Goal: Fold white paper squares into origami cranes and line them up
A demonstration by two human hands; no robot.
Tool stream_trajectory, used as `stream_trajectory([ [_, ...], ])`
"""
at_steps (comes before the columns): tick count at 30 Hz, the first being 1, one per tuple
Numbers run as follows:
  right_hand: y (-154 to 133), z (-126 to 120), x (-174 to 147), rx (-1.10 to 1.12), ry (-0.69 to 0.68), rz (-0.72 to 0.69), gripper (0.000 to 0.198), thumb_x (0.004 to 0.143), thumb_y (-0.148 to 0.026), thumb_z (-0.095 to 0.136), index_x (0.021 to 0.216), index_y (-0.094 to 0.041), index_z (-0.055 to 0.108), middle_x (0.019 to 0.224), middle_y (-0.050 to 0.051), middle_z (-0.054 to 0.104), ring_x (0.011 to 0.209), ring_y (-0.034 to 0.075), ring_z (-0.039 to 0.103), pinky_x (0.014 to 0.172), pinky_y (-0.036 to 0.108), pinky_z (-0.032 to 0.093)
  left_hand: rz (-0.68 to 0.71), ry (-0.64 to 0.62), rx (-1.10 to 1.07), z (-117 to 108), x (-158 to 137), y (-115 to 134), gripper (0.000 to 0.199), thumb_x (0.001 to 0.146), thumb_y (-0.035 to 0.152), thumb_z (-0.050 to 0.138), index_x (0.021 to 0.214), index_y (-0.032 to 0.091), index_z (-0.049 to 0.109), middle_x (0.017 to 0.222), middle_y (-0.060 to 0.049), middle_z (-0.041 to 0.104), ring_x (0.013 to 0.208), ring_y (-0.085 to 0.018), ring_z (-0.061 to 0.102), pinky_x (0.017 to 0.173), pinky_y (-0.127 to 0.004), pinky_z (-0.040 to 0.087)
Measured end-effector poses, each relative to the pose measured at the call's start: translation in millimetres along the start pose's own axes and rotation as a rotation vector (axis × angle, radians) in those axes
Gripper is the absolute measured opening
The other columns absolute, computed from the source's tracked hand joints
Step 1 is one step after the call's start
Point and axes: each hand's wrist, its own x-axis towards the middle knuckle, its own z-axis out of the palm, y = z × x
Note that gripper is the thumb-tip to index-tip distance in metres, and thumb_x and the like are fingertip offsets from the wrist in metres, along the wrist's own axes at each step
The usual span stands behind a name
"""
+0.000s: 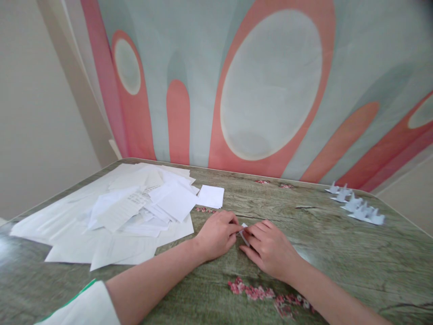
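- Currently I'm watching the left hand (218,234) holding one end of a small strip of paper (245,237), fingertips narrow, and the right hand (269,246) gripping its side.
- That strip is lying near the middle of the table (338,262), looking partly folded.
- Several finished-looking paper shapes (353,204) are standing by the far right corner.
- Flat squares (210,196) are lying unfolded beside the paper pile (67,225) toward the left edge.

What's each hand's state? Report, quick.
Left hand: fingers bent, fingertips at the small folded white paper; cannot tell if pinching it.
Right hand: thumb apart from fingers, fingers at the same paper; cannot tell if gripping.
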Motion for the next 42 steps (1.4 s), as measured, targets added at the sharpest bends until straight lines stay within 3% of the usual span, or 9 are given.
stream_trajectory([
  [10, -13, -21, -8, -0.027, -0.176, 0.056, 0.046, 0.080, -0.041, 0.057, 0.116, -0.013, 0.054, 0.115, 0.012, 0.057, 0.097, 0.026, 0.049, 0.084, 0.040, 0.038, 0.032, -0.095, 0.210, -5, -1, 3, 0.031, 0.081, 0.017, 0.051, 0.110, 0.026, 0.058, 0.108, -0.004, 0.056, 0.097, -0.023, 0.050, 0.084, -0.038, 0.041],
  [21, -9, -35, -14, 0.078, -0.286, 0.060, 0.040, 0.081, -0.036, 0.057, 0.118, -0.021, 0.054, 0.116, 0.010, 0.056, 0.105, 0.027, 0.049, 0.088, 0.042, 0.038, 0.070, -0.154, 0.297, -11, 0, 7, 0.033, 0.081, 0.016, 0.051, 0.113, 0.023, 0.055, 0.111, -0.007, 0.054, 0.104, -0.024, 0.048, 0.084, -0.039, 0.040],
  [35, -10, -39, -15, 0.093, -0.263, 0.041, 0.036, 0.076, -0.035, 0.062, 0.110, -0.021, 0.059, 0.115, 0.010, 0.058, 0.104, 0.026, 0.051, 0.084, 0.041, 0.041, 0.056, -0.145, 0.264, -9, -1, 9, 0.037, 0.079, 0.014, 0.050, 0.115, 0.018, 0.052, 0.116, -0.010, 0.053, 0.109, -0.026, 0.046, 0.089, -0.041, 0.039],
  [42, -10, -36, -14, 0.063, -0.264, 0.038, 0.038, 0.076, -0.035, 0.062, 0.110, -0.018, 0.058, 0.111, 0.011, 0.059, 0.102, 0.027, 0.051, 0.084, 0.042, 0.041, 0.232, -0.161, 0.166, -6, -2, 11, 0.036, 0.082, 0.015, 0.048, 0.118, 0.017, 0.050, 0.119, -0.008, 0.055, 0.115, -0.023, 0.045, 0.097, -0.037, 0.036],
])
